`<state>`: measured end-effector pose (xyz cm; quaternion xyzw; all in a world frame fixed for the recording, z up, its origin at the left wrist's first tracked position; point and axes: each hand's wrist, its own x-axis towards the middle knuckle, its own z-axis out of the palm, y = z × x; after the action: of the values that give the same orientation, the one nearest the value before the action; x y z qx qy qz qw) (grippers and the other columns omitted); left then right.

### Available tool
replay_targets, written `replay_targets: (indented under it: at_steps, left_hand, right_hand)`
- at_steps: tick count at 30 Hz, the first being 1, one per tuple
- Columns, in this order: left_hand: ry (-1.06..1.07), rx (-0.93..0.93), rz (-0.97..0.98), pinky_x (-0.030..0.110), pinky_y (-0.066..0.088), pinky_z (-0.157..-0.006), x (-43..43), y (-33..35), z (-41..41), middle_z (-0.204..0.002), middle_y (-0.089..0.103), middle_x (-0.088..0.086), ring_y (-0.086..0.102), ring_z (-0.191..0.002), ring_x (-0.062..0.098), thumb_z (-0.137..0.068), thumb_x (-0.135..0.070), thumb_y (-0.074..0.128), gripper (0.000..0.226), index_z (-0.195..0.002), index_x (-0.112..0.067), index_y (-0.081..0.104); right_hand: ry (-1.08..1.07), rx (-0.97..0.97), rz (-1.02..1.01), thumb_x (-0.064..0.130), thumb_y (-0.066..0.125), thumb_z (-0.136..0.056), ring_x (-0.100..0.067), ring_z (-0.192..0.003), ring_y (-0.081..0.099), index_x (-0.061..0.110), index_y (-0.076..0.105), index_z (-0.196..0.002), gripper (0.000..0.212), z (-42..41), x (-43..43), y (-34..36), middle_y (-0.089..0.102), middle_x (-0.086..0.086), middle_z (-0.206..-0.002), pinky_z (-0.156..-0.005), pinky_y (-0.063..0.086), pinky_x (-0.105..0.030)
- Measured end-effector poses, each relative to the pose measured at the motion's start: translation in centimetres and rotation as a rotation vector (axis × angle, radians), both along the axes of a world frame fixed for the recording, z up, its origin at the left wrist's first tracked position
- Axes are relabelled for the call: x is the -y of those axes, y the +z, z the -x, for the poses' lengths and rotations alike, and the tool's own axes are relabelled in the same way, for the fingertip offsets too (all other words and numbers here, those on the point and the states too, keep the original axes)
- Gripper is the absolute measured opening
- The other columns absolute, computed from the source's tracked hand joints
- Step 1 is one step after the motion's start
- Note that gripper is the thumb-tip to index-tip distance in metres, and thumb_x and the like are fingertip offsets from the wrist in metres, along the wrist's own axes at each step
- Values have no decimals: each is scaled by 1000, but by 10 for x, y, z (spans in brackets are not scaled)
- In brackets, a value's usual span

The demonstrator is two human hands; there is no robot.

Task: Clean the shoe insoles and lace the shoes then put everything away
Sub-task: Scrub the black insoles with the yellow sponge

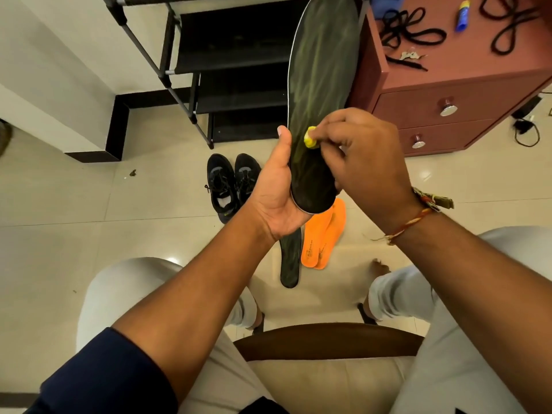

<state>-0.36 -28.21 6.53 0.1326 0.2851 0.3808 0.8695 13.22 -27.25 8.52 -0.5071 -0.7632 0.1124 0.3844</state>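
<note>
Sat on a wooden-framed chair [328, 342] at 6 o'clock, knees apart. Gripped the heel end of a dark insole [324, 70] in the left hand [277, 192], thumb curled over its left edge, toe end raised toward 12 o'clock. Pinched a small yellow wad [310, 138] in the fingers of the right hand [367, 162] and pressed it against the insole's face at mid-frame. Likely trouble: held only at the heel, so a hard rub could probably bend the long free end or work the heel out of the palm and drop it onto the floor; tiny wad, easily lost from the pinch. Could not tell what the wad was, cloth or sponge. Left fingers hidden behind the insole; toe tip cut off by the top edge. Below the hands, at 6 o'clock of them, a second dark insole [291, 264] on the floor, upper part covered by the left wrist, touching a pair of orange insoles [324, 234]. Further off at 9 o'clock, black shoes [231, 183], lacing hard to make out. Farthest, at 1 o'clock, loose black laces [412, 31] on the reddish worktop [466, 64], partly cropped by the frame.
</note>
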Motion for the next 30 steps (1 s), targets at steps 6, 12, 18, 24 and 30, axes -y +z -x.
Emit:
replay_targets:
  at_steps: [6, 12, 18, 24, 30]
  left_hand:
    - [126, -67, -17, 39, 47, -106, -12, 6, 18, -119, 65, 13, 64, -109, 24, -103, -64, 26, 77, -112, -4, 75]
    - [139, -86, -20, 38, 46, -101, -16, 7, 27, -110, 65, 12, 59, -102, 23, -100, -68, 27, 78, -123, -5, 67]
    - [27, -10, 36, 42, 24, -123, -3, 3, 8, -119, 65, 14, 56, -119, 27, -102, -62, 31, 67, -119, -8, 66]
    - [-13, 3, -18, 40, 31, -103, 1, 1, -3, -118, 60, 12, 45, -117, 27, -103, -62, 26, 61, -128, -17, 59]
    - [26, -35, 3, 38, 36, -110, -6, 6, 6, -123, 62, 15, 55, -120, 27, -104, -60, 26, 67, -123, -8, 64]
  right_hand:
    - [236, -112, 149, -4, 64, -79, -8, -93, 68, 11, 79, -90, 24, 27, 18, 2, 75, 4, -96, -90, 54, -33]
    - [340, -55, 119, 0, 69, -81, -11, -88, 68, 11, 79, -88, 17, 30, 25, 2, 75, 3, -94, -81, 54, -29]
    - [145, 51, -79, 5, 64, -86, -30, -87, 65, 9, 77, -92, 15, 20, 12, 7, 72, -5, -98, -76, 52, -42]
    - [-27, 56, -113, 8, 60, -92, -30, -89, 65, 7, 76, -95, 16, 8, 3, 12, 72, -7, -100, -78, 55, -45]
    - [47, -129, 35, 2, 65, -86, -11, -96, 68, 11, 77, -93, 17, 14, 8, 8, 74, 2, -99, -92, 54, -34]
